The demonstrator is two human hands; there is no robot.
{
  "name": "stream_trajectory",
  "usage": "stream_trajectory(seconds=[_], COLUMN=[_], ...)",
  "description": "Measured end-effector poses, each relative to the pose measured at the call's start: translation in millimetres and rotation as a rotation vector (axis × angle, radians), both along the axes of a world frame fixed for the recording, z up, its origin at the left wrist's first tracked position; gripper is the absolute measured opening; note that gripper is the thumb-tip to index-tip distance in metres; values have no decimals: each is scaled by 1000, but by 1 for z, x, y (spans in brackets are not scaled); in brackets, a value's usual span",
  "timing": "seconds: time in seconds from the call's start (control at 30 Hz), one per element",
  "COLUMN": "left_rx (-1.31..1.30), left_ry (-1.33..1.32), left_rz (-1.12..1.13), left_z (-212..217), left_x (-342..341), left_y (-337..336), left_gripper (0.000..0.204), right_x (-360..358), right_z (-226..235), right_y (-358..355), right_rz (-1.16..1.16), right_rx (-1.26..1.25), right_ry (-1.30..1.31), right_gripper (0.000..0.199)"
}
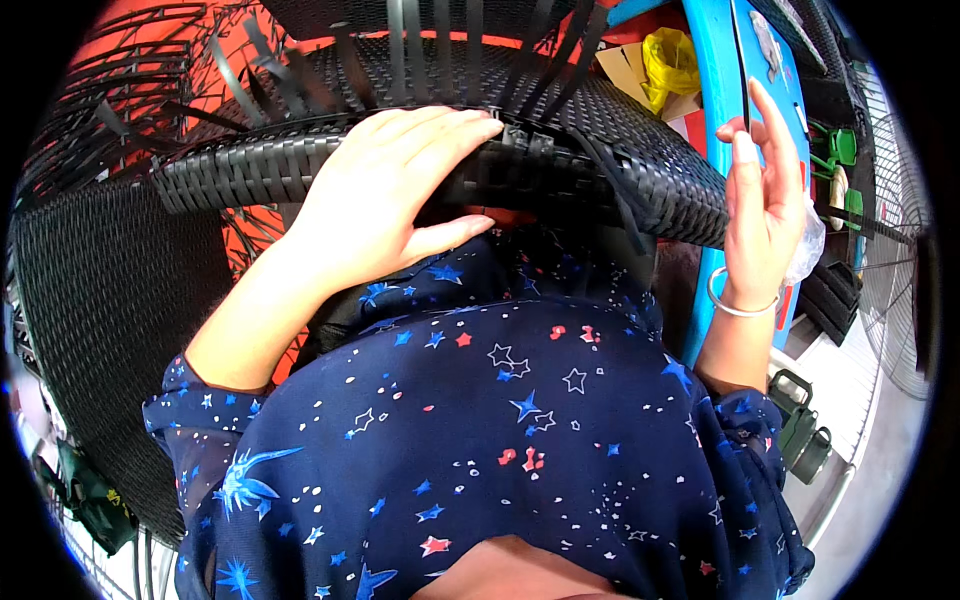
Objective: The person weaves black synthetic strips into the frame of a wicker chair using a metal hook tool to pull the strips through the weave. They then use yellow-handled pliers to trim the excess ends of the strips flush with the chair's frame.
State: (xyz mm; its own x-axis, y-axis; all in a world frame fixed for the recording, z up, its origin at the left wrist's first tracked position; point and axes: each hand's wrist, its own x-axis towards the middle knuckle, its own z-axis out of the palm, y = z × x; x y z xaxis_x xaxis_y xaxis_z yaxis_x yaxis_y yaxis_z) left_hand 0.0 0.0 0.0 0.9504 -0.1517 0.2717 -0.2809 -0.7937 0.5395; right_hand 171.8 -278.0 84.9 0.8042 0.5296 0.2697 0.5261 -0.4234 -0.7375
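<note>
In front of me is a woven black plastic wicker piece [610, 110] with a thick strip-wrapped front edge [250, 170]. My left hand [385, 195] lies over that edge with its fingers stretched out along the top. The thumb is apart from them, lower down, and the fingertips touch the wicker near some strip ends. Several loose black strips [440, 50] stand up from the edge behind the hand. At the right my right hand [765, 195], with a pale bangle at the wrist, is raised. Its thumb and index finger pinch a thin black strip [742, 60], while the other fingers point up.
A blue board-like surface [708, 300] runs along the right, beside a yellow bag [668, 65] in a carton. A fan [890, 250] stands farther right, near a dark green container [798, 425]. More wicker [110, 320] and tangled strips [120, 80] lie at the left.
</note>
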Motion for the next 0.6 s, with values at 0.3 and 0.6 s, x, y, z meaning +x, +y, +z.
stream_trajectory(seconds=[0.3, 0.6], left_rx=[-20, -259], left_ry=[0, -6], left_rz=[24, 109], left_z=[10, 5], left_x=[4, -8], left_y=[-9, 23], left_gripper=[62, 54], right_x=[0, -13], right_z=[-43, -60], right_y=[-12, -17], right_rz=[29, -143], right_rx=[216, 223], right_ry=[82, 145], right_gripper=[47, 44])
